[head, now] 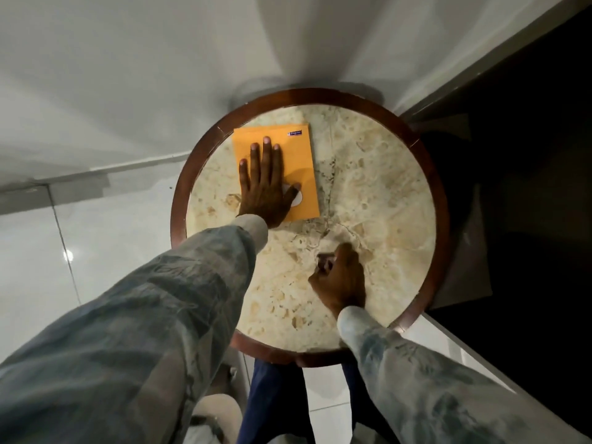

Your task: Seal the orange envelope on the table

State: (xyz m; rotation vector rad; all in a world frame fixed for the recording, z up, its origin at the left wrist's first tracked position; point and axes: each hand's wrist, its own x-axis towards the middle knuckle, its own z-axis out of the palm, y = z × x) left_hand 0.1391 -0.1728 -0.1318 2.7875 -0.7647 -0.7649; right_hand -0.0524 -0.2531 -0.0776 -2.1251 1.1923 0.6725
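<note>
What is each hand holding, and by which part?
The left hand presses flat on the orange envelope, covering its middle. The right hand pinches something small and dark; it is too blurred to identify.

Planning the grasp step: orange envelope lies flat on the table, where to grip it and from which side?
Probably the right long edge, approached from the right. The orange envelope lies flat on the round table, so there is no lip for a top pinch. The left hand lies flat over its left half; the right edge is bare with open marble beside it. Slide fingertips under there. The right hand is nearest, though its fingers are curled.
</note>
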